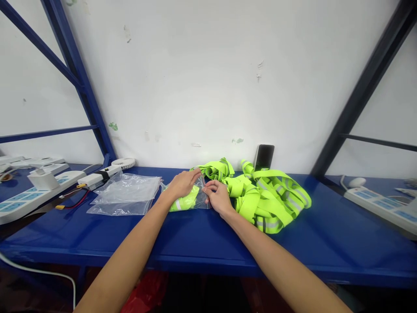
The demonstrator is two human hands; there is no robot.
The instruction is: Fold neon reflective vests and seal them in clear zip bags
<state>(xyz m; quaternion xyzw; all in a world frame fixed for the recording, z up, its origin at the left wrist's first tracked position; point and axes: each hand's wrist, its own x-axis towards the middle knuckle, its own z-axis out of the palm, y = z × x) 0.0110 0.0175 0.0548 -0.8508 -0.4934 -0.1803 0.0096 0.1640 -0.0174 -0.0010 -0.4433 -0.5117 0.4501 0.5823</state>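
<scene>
A clear plastic bag [202, 201] lies on the blue table with a folded neon-yellow strap [184, 203] inside, a silver stripe showing on it. My left hand [183, 183] reaches over the bag, its fingers closed at the upper corner of the bag's right-hand edge. Lower on that same edge, my right hand [217, 195] pinches the plastic between thumb and fingers. Just right of my right hand is a heap of neon-yellow reflective straps [270, 198], loosely tangled. Another bundle of yellow strap [216, 168] lies behind the bag.
Several flat clear bags [125, 195] are stacked at left. Behind them are a small white fan [124, 163] and a white device with wires [99, 177]. Power strips [41, 191] line the left; another power strip [384, 206] is at right. A phone [264, 156] leans against the wall.
</scene>
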